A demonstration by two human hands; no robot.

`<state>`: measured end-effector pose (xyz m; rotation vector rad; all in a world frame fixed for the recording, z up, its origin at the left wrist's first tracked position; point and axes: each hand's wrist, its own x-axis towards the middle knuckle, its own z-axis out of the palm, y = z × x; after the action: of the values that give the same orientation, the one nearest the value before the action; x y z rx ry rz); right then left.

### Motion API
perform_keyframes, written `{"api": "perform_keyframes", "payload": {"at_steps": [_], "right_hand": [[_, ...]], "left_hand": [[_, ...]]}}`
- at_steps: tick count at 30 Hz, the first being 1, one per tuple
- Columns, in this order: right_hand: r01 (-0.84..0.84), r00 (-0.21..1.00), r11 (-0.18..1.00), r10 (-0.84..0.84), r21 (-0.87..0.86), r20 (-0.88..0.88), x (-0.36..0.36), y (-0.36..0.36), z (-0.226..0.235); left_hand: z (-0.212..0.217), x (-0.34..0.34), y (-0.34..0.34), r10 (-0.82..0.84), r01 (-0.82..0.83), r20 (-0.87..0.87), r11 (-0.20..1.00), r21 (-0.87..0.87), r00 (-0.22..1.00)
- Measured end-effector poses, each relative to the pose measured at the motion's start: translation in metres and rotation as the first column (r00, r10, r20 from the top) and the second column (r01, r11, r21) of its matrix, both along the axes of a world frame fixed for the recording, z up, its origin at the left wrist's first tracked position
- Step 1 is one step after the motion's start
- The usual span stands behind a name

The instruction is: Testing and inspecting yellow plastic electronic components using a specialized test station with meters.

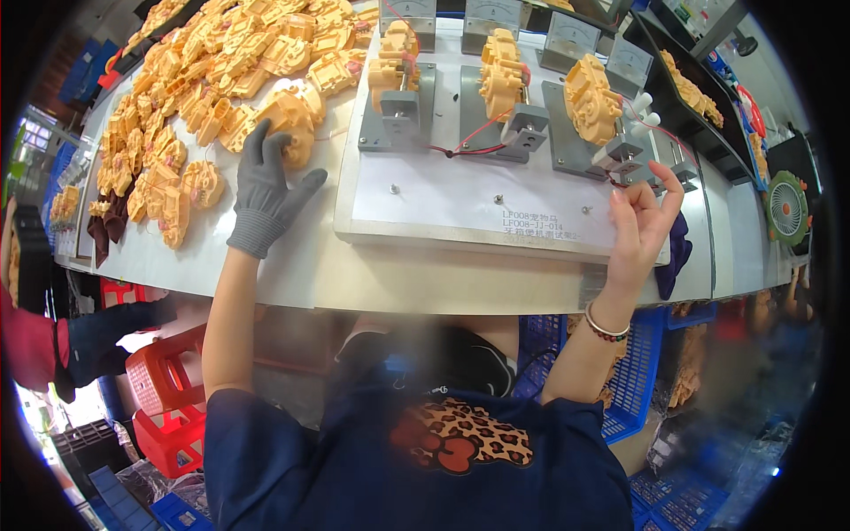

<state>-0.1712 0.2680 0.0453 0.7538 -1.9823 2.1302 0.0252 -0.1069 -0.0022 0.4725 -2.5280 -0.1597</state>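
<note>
Our gloved left hand (pixel 266 190) lies open, fingertips touching a yellow part (pixel 290 119) at the near edge of the pile (pixel 204 80) spread beyond and to its left. Our bare right hand (pixel 645 219) is raised with fingers loosely curled, holding nothing, just before the right fixture (pixel 595 106) on the white board (pixel 460 199) between our hands.

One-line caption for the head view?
Gloved left hand touches a yellow plastic part; bare right hand is raised beside the test fixture.
</note>
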Motion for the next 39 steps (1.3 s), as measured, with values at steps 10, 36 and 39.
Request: {"api": "perform_keyframes", "payload": {"at_steps": [10, 36, 39], "right_hand": [[0.061, 0.996, 0.997, -0.058, 0.043, -0.062, -0.005, 0.004, -0.006], [0.121, 0.974, 0.986, -0.141, -0.118, -0.179, -0.049, 0.057, -0.009], [0.093, 0.971, 0.991, -0.113, -0.101, -0.212, -0.05, 0.062, -0.008]], "left_hand": [[0.012, 0.0, 0.022, 0.004, 0.238, -0.448, 0.842, 0.484, 0.894], [0.191, -0.308, 0.236, -0.575, 0.739, 0.466, 0.479, -0.474, 0.672], [0.185, -0.308, 0.252, -0.604, 0.838, 0.59, 0.3, -0.455, 0.537]]}}
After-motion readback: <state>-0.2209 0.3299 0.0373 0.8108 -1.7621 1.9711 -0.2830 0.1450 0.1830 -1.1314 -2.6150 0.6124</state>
